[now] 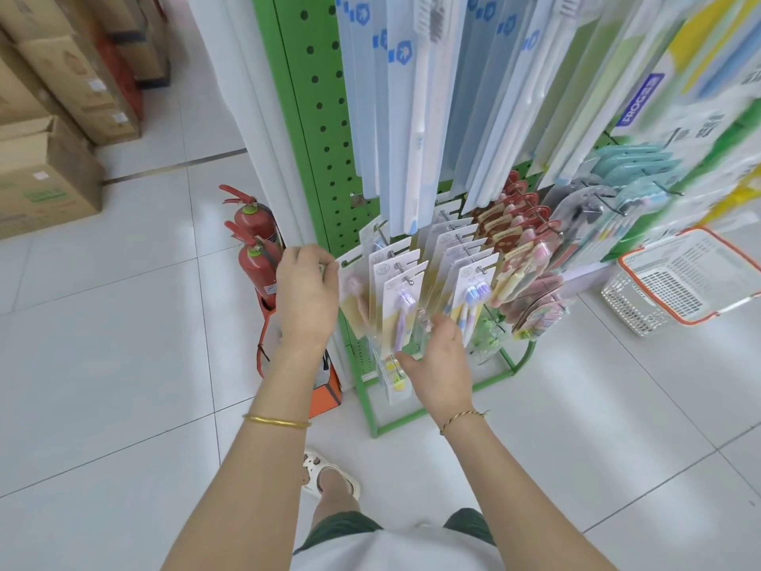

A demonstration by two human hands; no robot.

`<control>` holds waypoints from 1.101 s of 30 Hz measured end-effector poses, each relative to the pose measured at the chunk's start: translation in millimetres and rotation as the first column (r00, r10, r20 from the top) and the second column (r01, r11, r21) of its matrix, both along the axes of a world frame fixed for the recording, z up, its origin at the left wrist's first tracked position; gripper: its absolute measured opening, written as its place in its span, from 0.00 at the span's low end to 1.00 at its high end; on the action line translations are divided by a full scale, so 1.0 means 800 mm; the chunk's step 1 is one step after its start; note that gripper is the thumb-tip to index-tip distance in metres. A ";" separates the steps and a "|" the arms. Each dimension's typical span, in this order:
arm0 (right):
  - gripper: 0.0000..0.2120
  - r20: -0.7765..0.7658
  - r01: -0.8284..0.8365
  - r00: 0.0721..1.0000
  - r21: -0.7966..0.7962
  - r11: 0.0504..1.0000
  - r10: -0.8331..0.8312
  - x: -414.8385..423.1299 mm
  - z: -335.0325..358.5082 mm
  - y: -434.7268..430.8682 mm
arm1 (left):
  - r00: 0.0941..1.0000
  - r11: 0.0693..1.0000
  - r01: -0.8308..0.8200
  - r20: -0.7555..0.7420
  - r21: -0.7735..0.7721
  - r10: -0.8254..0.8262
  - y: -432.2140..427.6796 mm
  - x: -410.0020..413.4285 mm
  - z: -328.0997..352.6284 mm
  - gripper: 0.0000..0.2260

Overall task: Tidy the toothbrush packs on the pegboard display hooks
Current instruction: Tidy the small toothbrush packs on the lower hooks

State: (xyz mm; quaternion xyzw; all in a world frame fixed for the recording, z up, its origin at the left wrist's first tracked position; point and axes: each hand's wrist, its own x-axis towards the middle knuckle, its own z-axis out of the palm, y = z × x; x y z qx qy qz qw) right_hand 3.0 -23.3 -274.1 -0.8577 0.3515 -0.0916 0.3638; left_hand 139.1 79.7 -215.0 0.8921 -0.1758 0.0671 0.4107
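While toothbrush packs (401, 298) hang in rows on hooks (407, 280) of the green pegboard (325, 129) at frame centre, left hand (306, 294) grip pinches the top edge of the leftmost pack (350, 290). Right hand (442, 356) grip wide, fingers loosely spread, touching pack bottoms. Fire extinguishers (255, 241) left of rack, basket (679, 278) right.

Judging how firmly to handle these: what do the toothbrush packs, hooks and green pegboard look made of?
The toothbrush packs: white printed card behind clear glossy plastic, which catches glare. The hooks: thin bare metal wire, shiny, likely steel. The pegboard: seemingly sheet metal painted smooth green, punched with round holes.
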 end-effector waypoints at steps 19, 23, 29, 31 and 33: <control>0.12 0.147 -0.183 0.981 0.458 0.870 0.129 -0.111 0.015 -0.053 | 0.900 0.950 -0.021 -0.419 -0.311 -0.117 -0.029 -0.166 -0.017 0.04; 0.18 0.319 -0.163 0.948 0.474 0.866 0.004 -0.136 0.042 -0.070 | 0.867 0.901 0.028 -0.437 -0.434 -0.238 -0.071 -0.180 0.009 0.03; 0.17 0.441 -0.065 0.881 0.467 0.882 -0.169 -0.145 0.065 -0.091 | 0.848 0.869 0.256 -0.334 -0.423 -0.412 -0.115 -0.205 0.032 0.15; 0.18 0.474 -0.049 0.853 0.486 0.872 -0.217 -0.144 0.069 -0.096 | 0.827 0.854 0.319 -0.319 -0.410 -0.463 -0.122 -0.208 0.034 0.13; 0.19 0.495 -0.032 0.826 0.518 0.855 -0.269 -0.141 0.074 -0.100 | 0.788 0.828 0.381 -0.323 -0.411 -0.524 -0.126 -0.210 0.035 0.16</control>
